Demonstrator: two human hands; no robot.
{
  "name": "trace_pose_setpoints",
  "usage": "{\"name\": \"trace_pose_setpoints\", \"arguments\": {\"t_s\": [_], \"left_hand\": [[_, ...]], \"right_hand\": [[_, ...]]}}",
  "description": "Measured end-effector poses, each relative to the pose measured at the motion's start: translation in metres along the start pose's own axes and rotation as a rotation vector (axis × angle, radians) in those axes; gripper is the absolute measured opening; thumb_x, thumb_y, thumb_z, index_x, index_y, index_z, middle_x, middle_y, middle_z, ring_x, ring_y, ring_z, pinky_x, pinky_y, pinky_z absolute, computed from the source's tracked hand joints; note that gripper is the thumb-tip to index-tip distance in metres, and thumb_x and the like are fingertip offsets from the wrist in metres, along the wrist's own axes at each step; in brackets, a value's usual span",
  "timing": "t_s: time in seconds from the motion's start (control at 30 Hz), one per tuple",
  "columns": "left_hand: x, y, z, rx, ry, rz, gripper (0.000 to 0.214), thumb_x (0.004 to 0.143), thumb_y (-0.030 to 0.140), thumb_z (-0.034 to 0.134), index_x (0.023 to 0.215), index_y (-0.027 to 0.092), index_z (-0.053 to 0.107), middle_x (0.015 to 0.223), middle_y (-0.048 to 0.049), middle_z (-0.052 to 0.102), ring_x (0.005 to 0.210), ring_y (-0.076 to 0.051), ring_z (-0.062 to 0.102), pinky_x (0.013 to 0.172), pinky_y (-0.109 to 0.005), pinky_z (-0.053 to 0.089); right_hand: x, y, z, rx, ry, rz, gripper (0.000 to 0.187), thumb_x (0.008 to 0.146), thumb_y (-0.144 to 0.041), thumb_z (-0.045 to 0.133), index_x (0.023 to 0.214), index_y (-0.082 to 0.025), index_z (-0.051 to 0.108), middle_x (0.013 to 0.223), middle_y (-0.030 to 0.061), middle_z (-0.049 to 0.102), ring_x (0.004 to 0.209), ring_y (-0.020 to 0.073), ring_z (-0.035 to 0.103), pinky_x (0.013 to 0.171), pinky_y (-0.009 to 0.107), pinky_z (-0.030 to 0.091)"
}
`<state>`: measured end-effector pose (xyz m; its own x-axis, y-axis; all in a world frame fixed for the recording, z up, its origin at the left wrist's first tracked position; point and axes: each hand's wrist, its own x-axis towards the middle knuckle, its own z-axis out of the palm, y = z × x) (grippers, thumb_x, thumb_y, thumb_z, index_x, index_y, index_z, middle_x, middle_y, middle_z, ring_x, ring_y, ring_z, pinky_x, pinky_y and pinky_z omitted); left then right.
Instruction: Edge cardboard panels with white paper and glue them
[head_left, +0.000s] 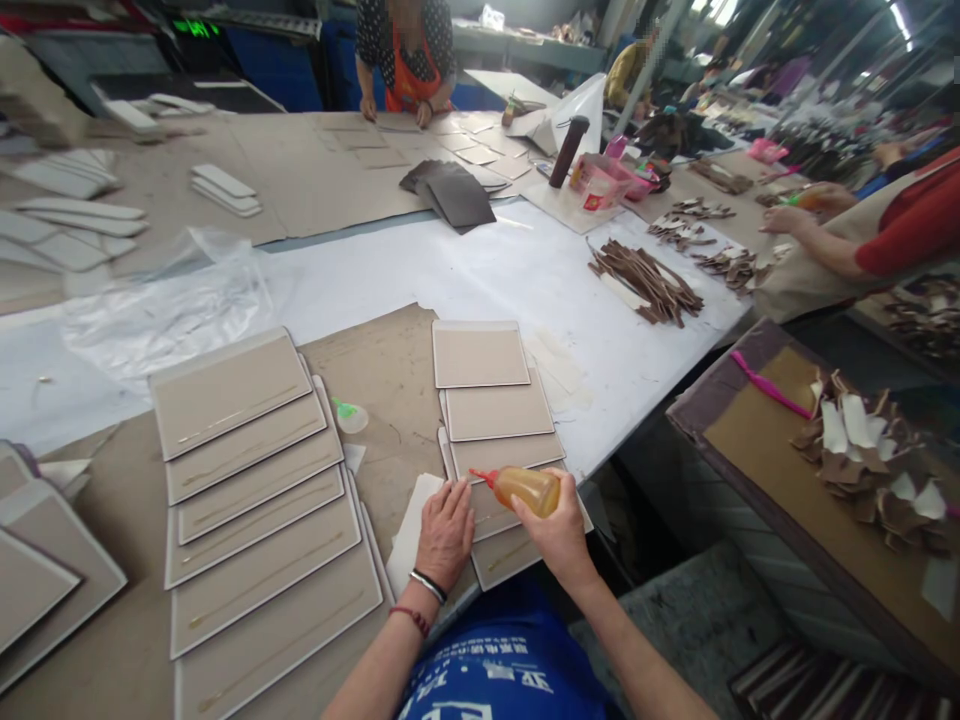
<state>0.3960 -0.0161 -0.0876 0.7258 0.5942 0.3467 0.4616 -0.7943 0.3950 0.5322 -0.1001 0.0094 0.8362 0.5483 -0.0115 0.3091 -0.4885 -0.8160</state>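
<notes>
My right hand (559, 535) grips a small squeeze bottle of amber glue (525, 488), its red nozzle pointing left over a beige panel. My left hand (446, 530) lies flat, fingers spread, pressing on that panel in an overlapping column of beige panels (495, 410) near the table's front edge. A larger fanned stack of beige panels (255, 500) with thin glue lines lies to the left of my hands. A small clear bottle with a green cap (349, 415) lies between the two stacks.
A white sheet (517, 270) covers the table's middle, with crumpled clear plastic (172, 310) at left. Brown strips (645, 280) and dark panels (454, 195) lie farther off. A person in an orange apron (405, 60) works at the far side; another person's arm (825, 240) reaches in at right.
</notes>
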Motion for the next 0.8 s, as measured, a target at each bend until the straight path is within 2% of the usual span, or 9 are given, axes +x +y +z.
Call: {"name": "trace_pose_setpoints", "arguments": {"t_s": [0.5,0.8], "left_hand": [[-0.003,-0.005,0.002,0.014,0.021,0.047,0.040,0.081,0.020,0.049,0.121,0.016,0.049,0.121,-0.0099,0.056,0.115,-0.025,0.045,0.092,-0.040,0.037],[-0.002,-0.005,0.002,0.029,0.025,0.063,0.042,0.081,0.022,0.049,0.122,0.016,0.047,0.120,-0.0100,0.057,0.116,-0.025,0.045,0.093,-0.040,0.037]], "right_hand": [[0.030,0.044,-0.059,-0.244,0.254,-0.051,0.044,0.064,-0.038,0.064,0.098,-0.021,0.043,0.091,0.0056,0.051,0.084,0.0221,0.054,0.073,0.037,0.046],[0.034,0.058,-0.076,-0.250,0.357,-0.041,0.045,0.063,-0.040,0.065,0.097,-0.021,0.044,0.093,0.0056,0.050,0.084,0.0215,0.054,0.074,0.037,0.047]]}}
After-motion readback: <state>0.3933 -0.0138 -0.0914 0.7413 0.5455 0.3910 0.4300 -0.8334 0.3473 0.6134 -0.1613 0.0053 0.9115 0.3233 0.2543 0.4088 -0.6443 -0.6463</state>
